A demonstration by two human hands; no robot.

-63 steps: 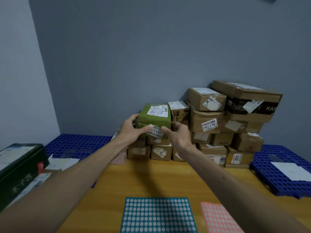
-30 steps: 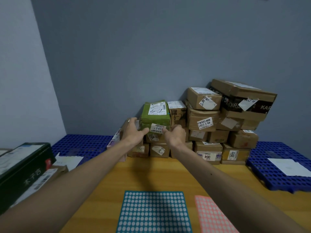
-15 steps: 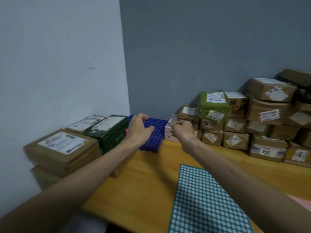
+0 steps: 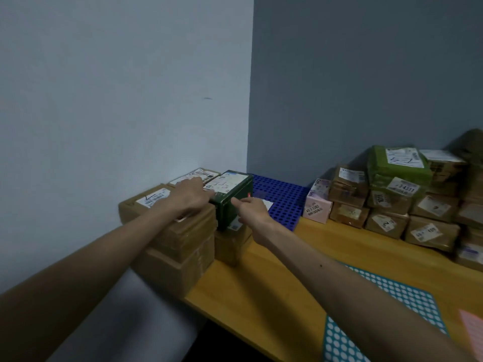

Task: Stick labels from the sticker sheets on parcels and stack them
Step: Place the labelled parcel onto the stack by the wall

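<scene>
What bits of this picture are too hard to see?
All in the head view:
Pink sheet: cut off by the right edge.
Teal sheet: runs off the bottom edge.
Dark box: near top corner is under the left hand.
Right hand: fingertips hidden by the hand itself.
Parcels: label writing too small and blurred.

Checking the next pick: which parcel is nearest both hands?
The dark green box on the left pile, flanked by left hand and right hand; its neighbours are brown cardboard.
</scene>
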